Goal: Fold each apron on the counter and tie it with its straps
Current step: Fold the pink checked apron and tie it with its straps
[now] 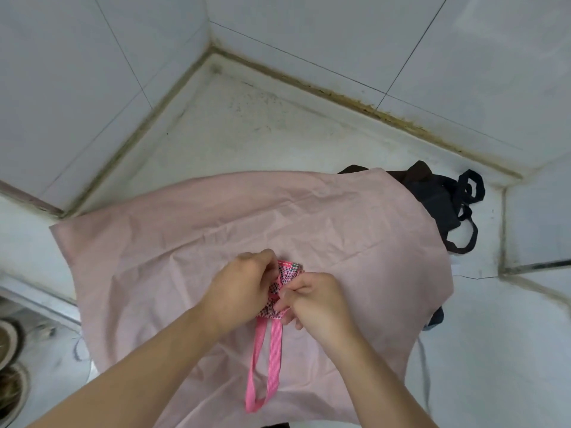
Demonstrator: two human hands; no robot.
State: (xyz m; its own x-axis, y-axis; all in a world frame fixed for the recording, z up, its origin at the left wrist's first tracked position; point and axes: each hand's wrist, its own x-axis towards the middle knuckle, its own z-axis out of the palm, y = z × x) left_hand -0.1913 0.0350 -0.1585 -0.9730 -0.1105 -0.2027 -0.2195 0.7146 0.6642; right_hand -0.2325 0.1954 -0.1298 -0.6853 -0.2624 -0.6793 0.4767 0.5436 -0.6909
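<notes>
Both hands meet over a small patterned apron bundle, pink and dark checked, already folded down to a tight packet. The left hand curls around its left side, fingers bent onto the fabric at the top edge. The right hand pinches at the packet's right side, fingertips drawn together on what looks like the strap where it crosses the bundle. From under the hands a pink striped strap hangs toward the person in a long loop, so the tying seems under way but not finished: no completed knot is visible, and the hands hide the crossing point.

Beneath both hands lies a pale pink apron, spread flat and wrinkled across the counter, not yet folded. Beyond the right hand, at the far right edge of that pink cloth, sits a dark apron heap with black straps looped loosely beside it; it looks bundled, but whether it is properly tied I cannot tell. A bluish strap trails below the right forearm, so another piece may lie under the pink one.

My reading: one apron is near completion, at least one remains entirely.
</notes>
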